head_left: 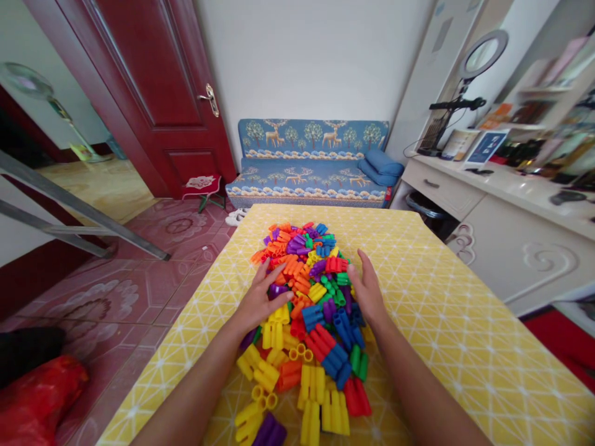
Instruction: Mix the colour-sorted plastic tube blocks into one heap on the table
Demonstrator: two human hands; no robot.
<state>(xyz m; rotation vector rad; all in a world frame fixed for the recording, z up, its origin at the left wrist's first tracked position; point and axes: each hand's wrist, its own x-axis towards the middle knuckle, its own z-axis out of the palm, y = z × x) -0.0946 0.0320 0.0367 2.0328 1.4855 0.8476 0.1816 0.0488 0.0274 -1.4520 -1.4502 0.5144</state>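
Observation:
A heap of several colourful plastic tube blocks (307, 310), in yellow, orange, blue, red, green and purple, lies on a table with a yellow patterned cloth (441, 297). My left hand (260, 300) rests flat on the left side of the heap, fingers spread over orange and purple pieces. On the right side of the heap my right hand (367, 291) stands on its edge with fingers stretched out, touching the blocks. Neither hand grips a piece.
Beyond the table stand a blue patterned sofa (311, 161), a small red stool (202, 186) and a dark red door (153, 93). A white desk (511, 210) with a ring light (483, 56) runs along the right. A metal ladder (79, 217) leans at left.

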